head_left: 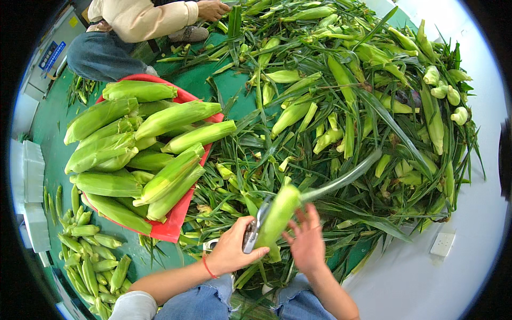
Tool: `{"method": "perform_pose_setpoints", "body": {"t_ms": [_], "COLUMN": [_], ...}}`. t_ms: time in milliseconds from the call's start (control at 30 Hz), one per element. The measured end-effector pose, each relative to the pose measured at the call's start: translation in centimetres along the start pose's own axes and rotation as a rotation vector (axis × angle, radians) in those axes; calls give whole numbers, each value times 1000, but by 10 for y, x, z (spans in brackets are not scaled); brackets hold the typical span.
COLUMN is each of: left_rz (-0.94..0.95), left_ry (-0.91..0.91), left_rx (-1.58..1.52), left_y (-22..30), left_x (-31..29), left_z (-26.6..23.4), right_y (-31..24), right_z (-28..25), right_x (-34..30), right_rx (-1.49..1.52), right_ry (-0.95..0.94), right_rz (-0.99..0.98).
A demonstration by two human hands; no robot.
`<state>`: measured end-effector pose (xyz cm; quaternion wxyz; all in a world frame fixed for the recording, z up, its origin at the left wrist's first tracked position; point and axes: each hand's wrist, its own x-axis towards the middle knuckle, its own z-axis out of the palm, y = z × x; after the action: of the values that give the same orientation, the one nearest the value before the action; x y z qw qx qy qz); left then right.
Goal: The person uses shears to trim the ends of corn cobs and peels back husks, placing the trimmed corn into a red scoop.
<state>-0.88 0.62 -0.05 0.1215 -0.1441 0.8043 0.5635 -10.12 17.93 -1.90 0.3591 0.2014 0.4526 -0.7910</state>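
Observation:
My left hand (234, 248), with a red string on its wrist, is closed around a green ear of corn (280, 214) in its husk. A shiny metal tool, perhaps a knife (249, 237), lies between the palm and the corn; its exact kind is partly hidden. The ear tilts up and away, and a long leaf (346, 176) sticks out from it to the right. Just right of the ear, my right hand (308, 242) is open, fingers spread and slightly blurred, with nothing in it.
A red tub (169, 230) heaped with husked ears stands left. Smaller ears (98, 261) lie on the green floor (58, 144) at lower left. A large pile of corn and leaves (341, 106) spreads right, against a white wall with a socket (442, 244). Another person (144, 21) sits far left.

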Motion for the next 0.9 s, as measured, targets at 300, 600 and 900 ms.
{"method": "perform_pose_setpoints", "body": {"t_ms": [300, 600, 900], "left_rz": [-104, 181, 44], "left_ry": [-278, -249, 117], "left_rx": [-582, -64, 315], "left_y": [4, 10, -12], "left_x": [13, 56, 119], "left_z": [6, 30, 2], "right_y": [-5, 17, -12], "right_z": [-25, -41, -33], "right_x": [-13, -8, -38], "right_rx": [-5, -230, 262], "right_ry": [-102, 92, -344], "right_rz": [37, -173, 297]}}
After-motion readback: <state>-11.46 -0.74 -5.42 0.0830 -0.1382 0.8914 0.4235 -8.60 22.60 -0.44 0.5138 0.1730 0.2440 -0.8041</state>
